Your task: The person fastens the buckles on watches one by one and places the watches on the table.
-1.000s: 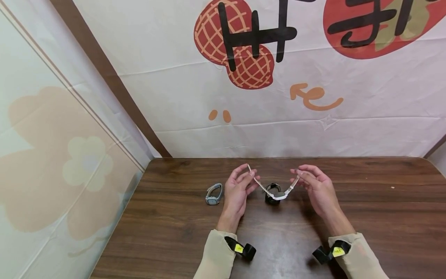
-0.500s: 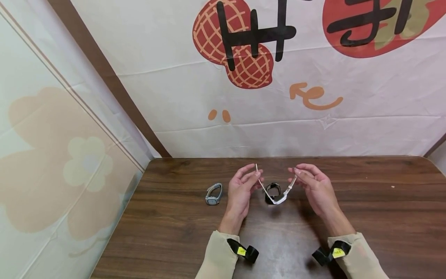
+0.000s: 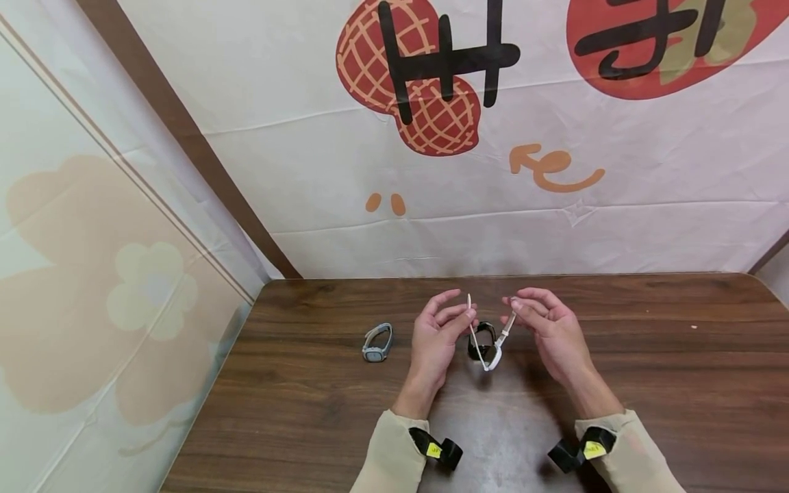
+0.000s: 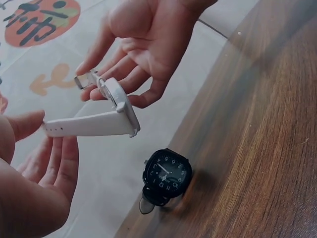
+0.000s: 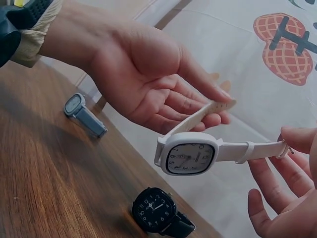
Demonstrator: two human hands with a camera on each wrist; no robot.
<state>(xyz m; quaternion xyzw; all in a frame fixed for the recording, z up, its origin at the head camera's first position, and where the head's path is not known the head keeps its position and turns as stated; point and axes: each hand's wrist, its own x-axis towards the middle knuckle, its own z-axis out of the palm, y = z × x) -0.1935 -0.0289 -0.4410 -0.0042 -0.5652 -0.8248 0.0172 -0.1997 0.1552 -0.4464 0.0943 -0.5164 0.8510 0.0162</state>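
Note:
A white wristwatch (image 5: 189, 154) hangs between my two hands, unfastened, its strap bent into a narrow V with the case lowest. My left hand (image 3: 434, 335) pinches the tip of the holed strap between thumb and fingers. The buckle end is pinched by my right hand (image 3: 551, 332), with the buckle (image 4: 88, 79) showing at the fingertips. In the right wrist view the dial faces the camera. Behind the white watch, a black wristwatch (image 4: 167, 173) stands on the table and is partly overlapped in the head view.
To the left of my left hand a light blue wristwatch (image 3: 377, 342) stands on the brown wooden table (image 3: 296, 411). A printed cloth backdrop (image 3: 296, 171) rises behind the table's far edge. Both forearms wear black wrist straps.
My left hand has moved right and my right hand slightly left. The white watch's strap ends have come closer together, and its case has dropped a little.

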